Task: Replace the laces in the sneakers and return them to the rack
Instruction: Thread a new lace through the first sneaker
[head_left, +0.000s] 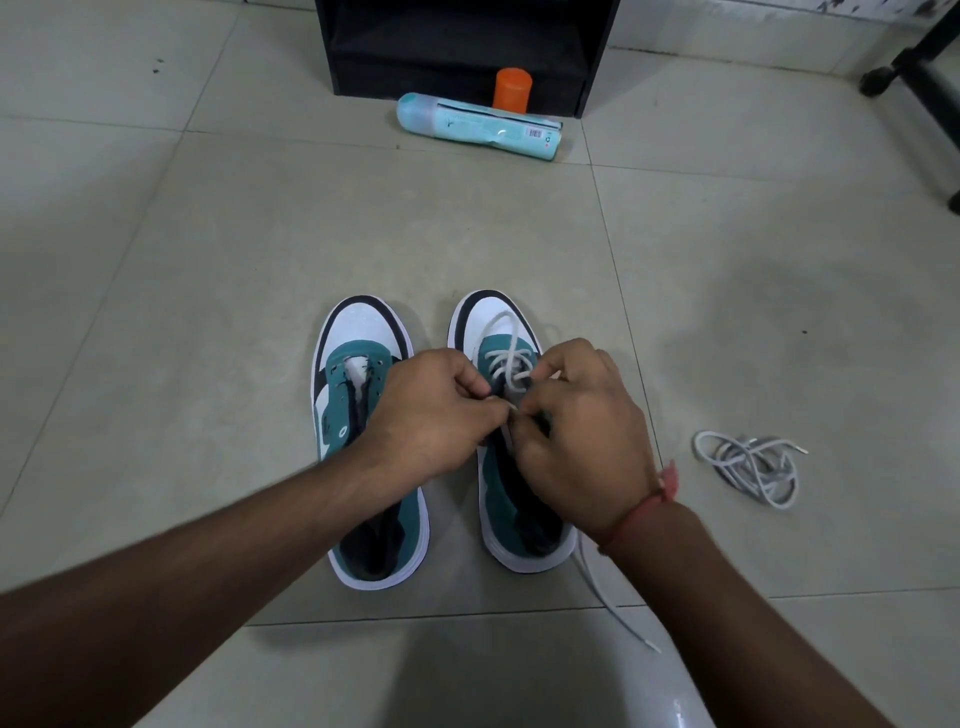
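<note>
Both hands work close together over the right sneaker (519, 415), which stands on the tiled floor (208, 260) beside its partner. The left hand (431, 410) has its fingers curled, pinching the white lace (511, 358) near its tip; the right hand (582, 431) also pinches the lace, just beside the left, above the eyelets. A few crossings are already threaded toward the toe, and a loose end of the lace trails off past the heel on the right side. The left sneaker (363, 441) has bare eyelets and an open tongue, so it looks not yet laced. A bundle of grey laces (748, 467) lies well apart to the right. The black rack (462, 47) stands farther off, with a teal spray can (478, 127) lying in front of it and an orange cap (511, 91) behind that.

The lace looks soft and limp, so it is best held right at the stiff tip to push it through an eyelet. The sneakers seem light and are easily lifted by the heel collar.
</note>
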